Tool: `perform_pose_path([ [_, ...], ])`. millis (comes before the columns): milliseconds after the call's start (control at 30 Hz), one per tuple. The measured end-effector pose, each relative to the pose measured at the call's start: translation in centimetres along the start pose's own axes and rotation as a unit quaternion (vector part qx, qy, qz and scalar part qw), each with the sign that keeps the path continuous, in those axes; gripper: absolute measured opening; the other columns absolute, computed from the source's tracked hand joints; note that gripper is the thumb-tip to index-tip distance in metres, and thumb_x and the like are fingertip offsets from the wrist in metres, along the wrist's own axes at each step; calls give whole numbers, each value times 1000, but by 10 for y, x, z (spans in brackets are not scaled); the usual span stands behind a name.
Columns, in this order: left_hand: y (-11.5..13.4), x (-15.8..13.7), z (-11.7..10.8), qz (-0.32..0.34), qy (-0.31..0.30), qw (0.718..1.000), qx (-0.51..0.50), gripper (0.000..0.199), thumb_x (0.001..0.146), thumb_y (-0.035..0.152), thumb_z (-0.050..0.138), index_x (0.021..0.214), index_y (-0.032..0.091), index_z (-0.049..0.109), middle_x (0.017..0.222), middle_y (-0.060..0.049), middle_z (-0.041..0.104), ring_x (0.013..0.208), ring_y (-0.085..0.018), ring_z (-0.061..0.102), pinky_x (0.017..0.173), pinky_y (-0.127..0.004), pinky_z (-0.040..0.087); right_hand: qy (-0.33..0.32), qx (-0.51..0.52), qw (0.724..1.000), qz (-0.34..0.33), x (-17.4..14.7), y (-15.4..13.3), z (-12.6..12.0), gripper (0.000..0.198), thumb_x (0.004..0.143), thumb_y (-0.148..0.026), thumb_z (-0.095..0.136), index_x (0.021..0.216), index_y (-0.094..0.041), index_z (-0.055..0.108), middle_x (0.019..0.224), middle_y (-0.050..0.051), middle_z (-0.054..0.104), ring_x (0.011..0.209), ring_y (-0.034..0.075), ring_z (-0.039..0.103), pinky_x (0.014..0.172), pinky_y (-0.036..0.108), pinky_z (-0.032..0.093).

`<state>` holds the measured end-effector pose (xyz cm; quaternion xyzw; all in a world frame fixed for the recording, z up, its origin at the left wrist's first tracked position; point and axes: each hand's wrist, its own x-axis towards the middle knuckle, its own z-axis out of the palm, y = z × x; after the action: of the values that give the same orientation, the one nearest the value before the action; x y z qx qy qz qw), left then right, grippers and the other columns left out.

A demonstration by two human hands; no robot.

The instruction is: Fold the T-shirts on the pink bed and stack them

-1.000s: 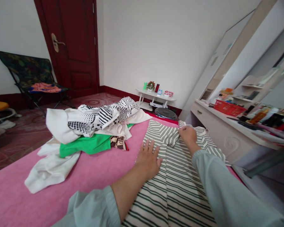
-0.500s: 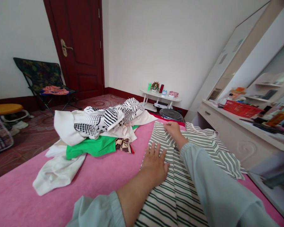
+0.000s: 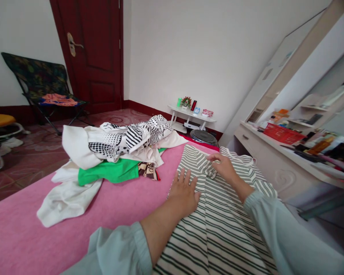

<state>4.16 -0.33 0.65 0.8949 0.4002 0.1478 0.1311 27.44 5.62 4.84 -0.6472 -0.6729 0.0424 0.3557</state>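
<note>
A white garment with dark green stripes, a striped shirt (image 3: 195, 236), lies spread on the pink bed cover (image 3: 126, 214), its left side folded inward. My left hand (image 3: 183, 193) presses flat on this folded side, fingers spread. Farther up, my right hand (image 3: 225, 168) hovers over the shirt or just touches it, thumb and fingers parted beside a small bunched bit of striped cloth (image 3: 210, 172). Whether the fingertips touch that cloth is hard to tell. The shirt's other side stretches out to the right, partly under my right forearm.
Left on the bed is a heap of clothes: a black-and-white patterned garment (image 3: 117, 143), a green one (image 3: 109, 172) and a white one (image 3: 70, 200). A dressing table (image 3: 278, 160) with a red basket (image 3: 283, 133) borders the right side. A low white table (image 3: 192, 114) stands beyond.
My right hand has let go of the shirt's upper folded edge and moved right and toward me. Cloth there is now bunched. My left hand stays flat; the view has shifted slightly.
</note>
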Motion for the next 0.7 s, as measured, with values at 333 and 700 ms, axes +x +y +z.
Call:
perform_pose_path([
  [333,4,-3,-4,-4,17,1000,14,59,93,48,32,145,20,38,155,-11,24,144,-33,11,117,-54,10,4,-176,983,-62,-73,-10,1,21,75,-13,53,93,-18,61,89,4,59,82,18,54,75,30,41],
  [700,3,0,-1,-6,19,1000,8,60,92,48,34,145,20,38,156,-10,24,144,-35,11,116,-55,9,-12,-255,956,-142,-73,-16,-22,25,80,-8,47,82,-20,69,97,4,68,97,20,57,91,34,37],
])
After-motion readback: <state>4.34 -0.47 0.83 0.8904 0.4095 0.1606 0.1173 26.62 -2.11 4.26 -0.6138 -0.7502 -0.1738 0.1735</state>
